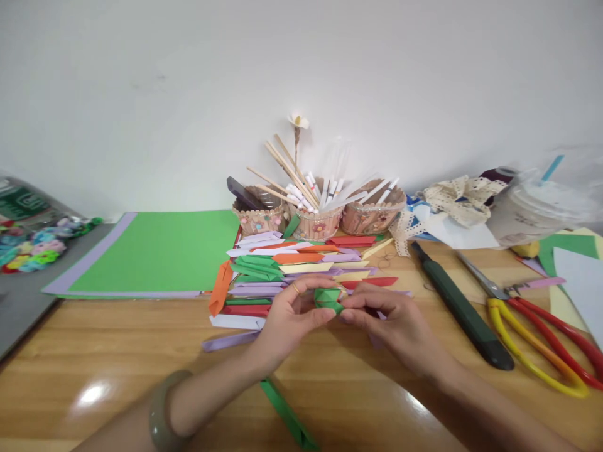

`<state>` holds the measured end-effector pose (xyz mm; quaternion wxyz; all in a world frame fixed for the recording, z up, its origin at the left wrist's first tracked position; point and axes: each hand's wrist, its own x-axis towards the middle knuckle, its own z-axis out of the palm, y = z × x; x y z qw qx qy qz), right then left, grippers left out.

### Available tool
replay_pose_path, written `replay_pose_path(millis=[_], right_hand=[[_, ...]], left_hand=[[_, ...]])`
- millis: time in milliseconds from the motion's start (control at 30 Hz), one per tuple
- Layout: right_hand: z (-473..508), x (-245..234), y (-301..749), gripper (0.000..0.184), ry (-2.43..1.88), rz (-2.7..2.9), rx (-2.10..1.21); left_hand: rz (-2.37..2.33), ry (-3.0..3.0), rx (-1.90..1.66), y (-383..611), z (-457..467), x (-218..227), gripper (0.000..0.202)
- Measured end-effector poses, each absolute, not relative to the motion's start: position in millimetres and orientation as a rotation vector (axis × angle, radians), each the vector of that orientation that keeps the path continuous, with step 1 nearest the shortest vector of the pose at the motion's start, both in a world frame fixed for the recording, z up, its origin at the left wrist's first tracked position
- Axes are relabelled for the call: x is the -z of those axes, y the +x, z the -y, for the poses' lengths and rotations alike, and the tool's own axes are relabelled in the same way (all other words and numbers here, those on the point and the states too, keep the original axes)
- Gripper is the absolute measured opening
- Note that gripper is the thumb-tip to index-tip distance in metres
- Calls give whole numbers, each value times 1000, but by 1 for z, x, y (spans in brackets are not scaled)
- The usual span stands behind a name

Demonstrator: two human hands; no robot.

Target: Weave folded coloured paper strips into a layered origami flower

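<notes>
A small folded green paper piece [326,297] is pinched between both hands above the table. My left hand [294,311] grips it from the left, thumb below and index finger above. On its right edge, the fingertips of my right hand [386,307] are closed together. Just behind and under the hands lie several folded paper strips [257,269] in purple, white, orange, red, yellow and green. A longer green folded strip [287,411] rests on the wood nearer to me, below my left wrist. What the palms cover is hidden.
Green paper sheets [160,251] lie at left. Three decorated baskets [318,223] with sticks and pens stand by the wall. At right are a dark green cutter-like tool [464,307], scissors [532,326], lace [464,198] and a lidded cup [532,204].
</notes>
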<state>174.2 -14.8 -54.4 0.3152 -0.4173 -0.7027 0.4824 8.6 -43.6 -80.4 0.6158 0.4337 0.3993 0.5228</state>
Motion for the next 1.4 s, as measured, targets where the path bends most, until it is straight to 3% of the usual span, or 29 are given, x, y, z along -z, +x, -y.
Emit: replay_pose_path(millis=[467,767,967,1400], right_hand=[[19,72,172,22,-1166,1875,-1201],[13,46,180,20,-1158,1883,-1153],[13,43,182,7,-946,1993,-1015],[16,41,179,12,-899,2128,-1092]], left_hand=[[-892,993,-1178,11,43,81,26],[-929,780,-1113,8,44,78,31],[-831,676,-1007,8,43,76,33],[-883,803,-760,7,45,80,41]])
